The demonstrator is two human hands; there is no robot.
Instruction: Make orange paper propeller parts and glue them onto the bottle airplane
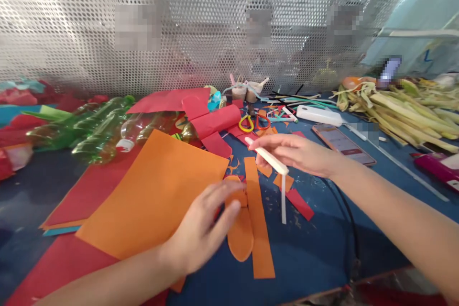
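Right hand (287, 150), at left hand's (206, 222) 2 o'clock: closed round white tool (270, 158). Left: half open over orange cutout (241, 239), contact unclear. Orange strip (261, 229) at its 3 o'clock; phone (344, 144), right hand's 3.

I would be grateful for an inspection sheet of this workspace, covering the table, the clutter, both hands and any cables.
Surface: blue table, marked with pale specks.
Things at hand: white tool with a white strip hanging below it; orange cutout beside a long orange strip.
Clutter: orange sheet over red paper, red roll, plastic bottles, scraps, husks, phone.
Hands: right grips the white tool; left open at the cutout, contact unclear.
Cables: black cable runs from near the right forearm towards the near edge.
Surroundings: perforated metal panel behind the table.
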